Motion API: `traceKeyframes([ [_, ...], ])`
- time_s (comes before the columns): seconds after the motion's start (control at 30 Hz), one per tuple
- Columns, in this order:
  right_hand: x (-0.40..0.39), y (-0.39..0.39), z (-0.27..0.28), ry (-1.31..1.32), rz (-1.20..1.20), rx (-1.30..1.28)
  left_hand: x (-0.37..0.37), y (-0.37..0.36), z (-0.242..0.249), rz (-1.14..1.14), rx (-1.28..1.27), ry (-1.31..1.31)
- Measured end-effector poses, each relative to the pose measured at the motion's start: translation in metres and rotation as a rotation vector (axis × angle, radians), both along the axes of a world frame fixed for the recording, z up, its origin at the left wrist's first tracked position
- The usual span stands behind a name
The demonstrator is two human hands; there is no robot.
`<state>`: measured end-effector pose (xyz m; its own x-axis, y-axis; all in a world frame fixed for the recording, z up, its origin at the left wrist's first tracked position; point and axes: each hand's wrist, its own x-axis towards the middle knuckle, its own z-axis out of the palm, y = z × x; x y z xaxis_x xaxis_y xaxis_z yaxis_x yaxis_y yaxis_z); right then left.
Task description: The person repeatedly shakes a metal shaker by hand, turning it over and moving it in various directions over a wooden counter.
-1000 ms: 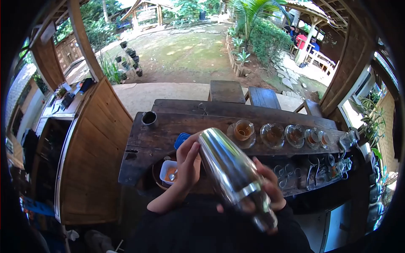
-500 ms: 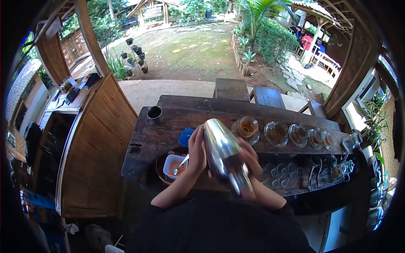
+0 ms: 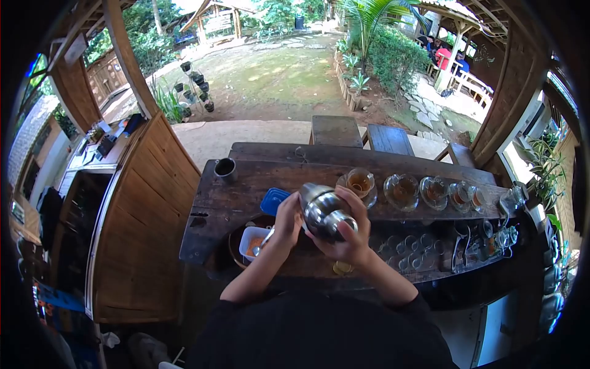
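Observation:
A shiny steel cocktail shaker [image 3: 322, 211] stands nearly upright over the wooden counter [image 3: 233, 184], seen from above. My left hand [image 3: 287, 219] grips its left side. My right hand [image 3: 351, 237] wraps around its top and right side. Just beyond the shaker sits a glass cup of brown drink on a saucer [image 3: 359, 183]. A white tub with orange powder and a spoon [image 3: 253, 241] lies left of my left hand, inside a dark round bowl.
A row of glass cups with brown drink [image 3: 430, 192] runs right along the counter. A blue lid [image 3: 273, 200] and a dark mug [image 3: 225, 167] lie to the left. Small empty glasses [image 3: 409, 252] fill the lower shelf. Wooden benches [image 3: 335, 130] stand beyond.
The shaker was tilted and raised close to the camera; it has come down and away to near upright over the counter. Both hands went down with it, still gripping.

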<state>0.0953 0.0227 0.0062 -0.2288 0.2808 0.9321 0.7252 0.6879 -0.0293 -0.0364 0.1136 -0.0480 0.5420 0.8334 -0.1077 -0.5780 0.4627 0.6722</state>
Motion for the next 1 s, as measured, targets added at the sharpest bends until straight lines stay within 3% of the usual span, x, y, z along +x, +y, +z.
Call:
traceKeyframes([
  [0.03, 0.0, -0.014, 0.013, 0.006, -0.008, 0.028, 0.001, -0.014, -0.005, 0.049, 0.004, 0.013],
  [0.07, 0.003, -0.044, 0.024, 0.244, 0.074, -0.323, -0.002, -0.036, 0.027, 0.16, 0.114, 0.115],
  [0.13, -0.013, -0.08, 0.029, 0.337, 0.036, -0.178, -0.02, -0.051, 0.049, 0.116, 0.396, -0.001],
  [0.2, -0.016, -0.075, 0.013, 0.216, -0.072, 0.144, -0.02, -0.062, 0.061, 0.202, 0.469, -0.022],
  [0.27, -0.002, -0.062, 0.016, 0.213, 0.092, -0.156, -0.015, -0.054, 0.059, 0.284, 0.539, -0.045],
  [0.33, 0.003, -0.017, 0.004, 0.086, -0.029, -0.236, -0.002, -0.009, 0.027, 0.042, 0.031, 0.113],
  [0.4, 0.002, -0.005, 0.016, 0.014, -0.068, 0.051, 0.004, -0.016, 0.029, -0.058, -0.002, -0.031],
  [0.43, 0.0, -0.031, 0.023, 0.268, 0.018, -0.221, -0.002, -0.031, 0.033, 0.018, 0.128, 0.025],
  [0.47, -0.006, -0.051, 0.031, 0.314, 0.111, -0.156, -0.007, -0.05, 0.052, 0.094, 0.246, 0.082],
  [0.53, -0.019, -0.062, -0.014, 0.345, 0.108, 0.137, -0.021, -0.052, 0.056, 0.02, 0.312, -0.071],
  [0.57, -0.016, -0.057, -0.018, 0.347, 0.106, 0.139, -0.024, -0.055, 0.059, 0.042, 0.324, -0.093],
  [0.63, -0.006, -0.04, -0.017, 0.363, 0.385, 0.105, -0.021, -0.047, 0.06, 0.102, 0.34, -0.01],
  [0.67, 0.0, -0.027, -0.024, 0.369, 0.315, -0.038, -0.012, -0.03, 0.054, 0.141, 0.338, 0.096],
  [0.73, 0.003, -0.007, -0.01, 0.17, -0.011, -0.248, 0.003, 0.029, -0.013, -0.077, 0.085, -0.038],
  [0.8, 0.002, -0.029, 0.007, 0.191, 0.02, -0.277, 0.002, -0.005, 0.008, -0.095, -0.111, -0.029],
  [0.83, -0.003, -0.047, 0.012, 0.182, 0.017, -0.198, -0.001, -0.026, 0.031, -0.007, 0.149, 0.048],
  [0.87, -0.01, -0.054, 0.012, 0.083, -0.031, 0.089, -0.01, -0.04, 0.051, -0.02, 0.202, 0.075],
  [0.93, -0.041, -0.023, -0.008, 0.332, -0.157, 0.711, -0.025, -0.05, 0.05, 0.074, 0.297, -0.089],
  [0.97, -0.034, -0.031, -0.001, 0.255, -0.021, 0.528, -0.025, -0.054, 0.063, 0.151, 0.396, -0.102],
  [1.0, -0.021, -0.035, 0.004, 0.252, -0.024, 0.529, -0.022, -0.043, 0.063, 0.148, 0.396, -0.105],
])
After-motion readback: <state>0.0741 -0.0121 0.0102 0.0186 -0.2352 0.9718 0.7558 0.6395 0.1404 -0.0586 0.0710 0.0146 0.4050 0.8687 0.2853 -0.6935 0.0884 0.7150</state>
